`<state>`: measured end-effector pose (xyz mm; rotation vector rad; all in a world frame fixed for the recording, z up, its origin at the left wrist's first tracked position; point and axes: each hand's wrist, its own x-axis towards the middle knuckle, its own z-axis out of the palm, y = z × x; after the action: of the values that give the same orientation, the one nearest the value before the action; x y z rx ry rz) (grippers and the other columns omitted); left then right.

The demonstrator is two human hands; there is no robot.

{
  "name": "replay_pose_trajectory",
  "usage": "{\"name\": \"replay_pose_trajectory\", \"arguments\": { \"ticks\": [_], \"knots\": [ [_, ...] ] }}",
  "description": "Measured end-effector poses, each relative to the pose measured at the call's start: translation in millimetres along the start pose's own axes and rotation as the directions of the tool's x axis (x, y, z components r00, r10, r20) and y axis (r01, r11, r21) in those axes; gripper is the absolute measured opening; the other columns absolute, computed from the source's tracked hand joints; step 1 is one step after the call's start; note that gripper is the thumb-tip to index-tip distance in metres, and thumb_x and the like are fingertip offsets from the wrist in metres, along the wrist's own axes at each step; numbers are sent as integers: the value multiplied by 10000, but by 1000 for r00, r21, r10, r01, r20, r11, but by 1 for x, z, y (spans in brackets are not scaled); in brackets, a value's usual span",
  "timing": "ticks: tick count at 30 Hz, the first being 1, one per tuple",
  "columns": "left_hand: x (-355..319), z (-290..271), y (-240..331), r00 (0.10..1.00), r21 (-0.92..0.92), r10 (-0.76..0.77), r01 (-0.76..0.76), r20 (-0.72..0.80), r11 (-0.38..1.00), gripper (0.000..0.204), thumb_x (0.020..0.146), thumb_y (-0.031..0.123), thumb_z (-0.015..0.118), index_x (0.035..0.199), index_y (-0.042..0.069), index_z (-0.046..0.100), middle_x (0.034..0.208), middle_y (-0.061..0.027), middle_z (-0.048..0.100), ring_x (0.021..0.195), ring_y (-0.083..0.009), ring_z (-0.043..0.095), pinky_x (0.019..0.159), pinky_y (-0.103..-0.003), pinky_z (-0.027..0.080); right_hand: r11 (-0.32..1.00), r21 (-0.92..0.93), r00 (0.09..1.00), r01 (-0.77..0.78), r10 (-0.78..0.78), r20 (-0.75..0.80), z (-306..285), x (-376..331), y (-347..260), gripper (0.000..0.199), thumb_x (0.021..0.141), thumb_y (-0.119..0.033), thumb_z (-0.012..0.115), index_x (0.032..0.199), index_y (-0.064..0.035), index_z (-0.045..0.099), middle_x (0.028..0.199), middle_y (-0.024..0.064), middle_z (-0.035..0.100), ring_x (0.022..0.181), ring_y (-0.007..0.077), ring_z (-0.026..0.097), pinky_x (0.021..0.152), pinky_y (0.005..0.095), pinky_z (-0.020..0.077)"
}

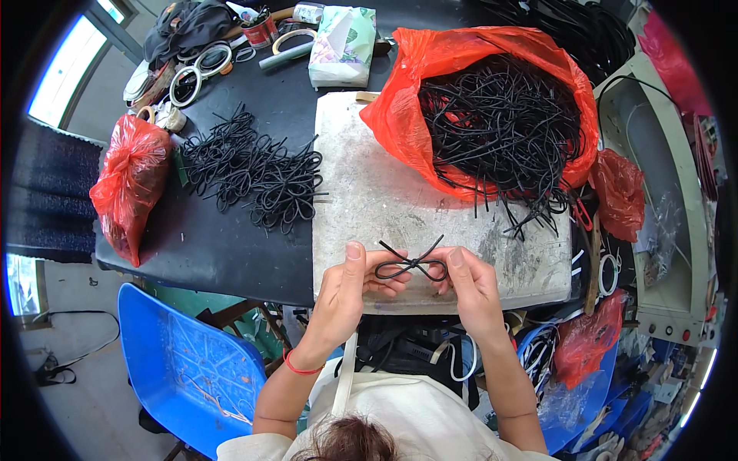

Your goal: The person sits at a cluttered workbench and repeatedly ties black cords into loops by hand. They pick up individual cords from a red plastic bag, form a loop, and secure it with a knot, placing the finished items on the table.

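Both of my hands hold one black cord bow [413, 264] over the near edge of a grey stone slab [361, 192]. My left hand [350, 288] pinches its left loop between thumb and fingers; a red band circles that wrist. My right hand [469, 284] pinches the right loop. The bow's two loose ends stick up and apart above the knot. Behind it, an open red plastic bag [415, 123] holds a mass of straight black cords [500, 123]. A pile of tied black bows [254, 169] lies on the black table [223, 246] to the left.
A knotted red bag [131, 180] sits at the table's left edge. Tape rolls [201, 67], a can and a tissue pack [344, 44] stand at the back. A blue plastic chair [184, 361] is at lower left. More red bags and a machine [661, 192] crowd the right.
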<state>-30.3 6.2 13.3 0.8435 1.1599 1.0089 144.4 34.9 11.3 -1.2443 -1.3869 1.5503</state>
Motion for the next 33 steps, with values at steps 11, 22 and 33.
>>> {"name": "replay_pose_trajectory", "arguments": {
  "ticks": [11, 22, 33],
  "knots": [
    [-2, -4, -4, 998, -118, 33, -40, -56, 992, 657, 953, 456, 179, 1070, -72, 551, 872, -150, 621, 787, -153, 595, 732, -260, 478, 999, 24, 1000, -26, 26, 7, -1, -1, -2, 334, 937, -276, 428, 1019, 5, 588, 819, 42, 600, 703, 63, 501, 633, 203, 409],
    [0, 2, -6, 993, -122, 45, -58, -105, 991, 186, 871, 106, 555, 989, -35, 586, 859, -82, 624, 763, -100, 592, 690, -221, 485, 998, 55, 1000, -4, 6, -26, 6, -3, -1, 189, 863, -63, 544, 1027, 26, 575, 902, 47, 601, 808, 78, 556, 719, 212, 439],
    [8, 17, -5, 990, -372, 61, -105, -129, 922, 140, 862, 145, 581, 903, 11, 587, 873, -44, 618, 746, -74, 567, 678, -208, 465, 991, 131, 1000, 10, -9, -4, 16, -9, -9, 143, 862, -90, 567, 954, 13, 603, 798, 24, 604, 699, 49, 531, 624, 189, 437]
  ]
}}
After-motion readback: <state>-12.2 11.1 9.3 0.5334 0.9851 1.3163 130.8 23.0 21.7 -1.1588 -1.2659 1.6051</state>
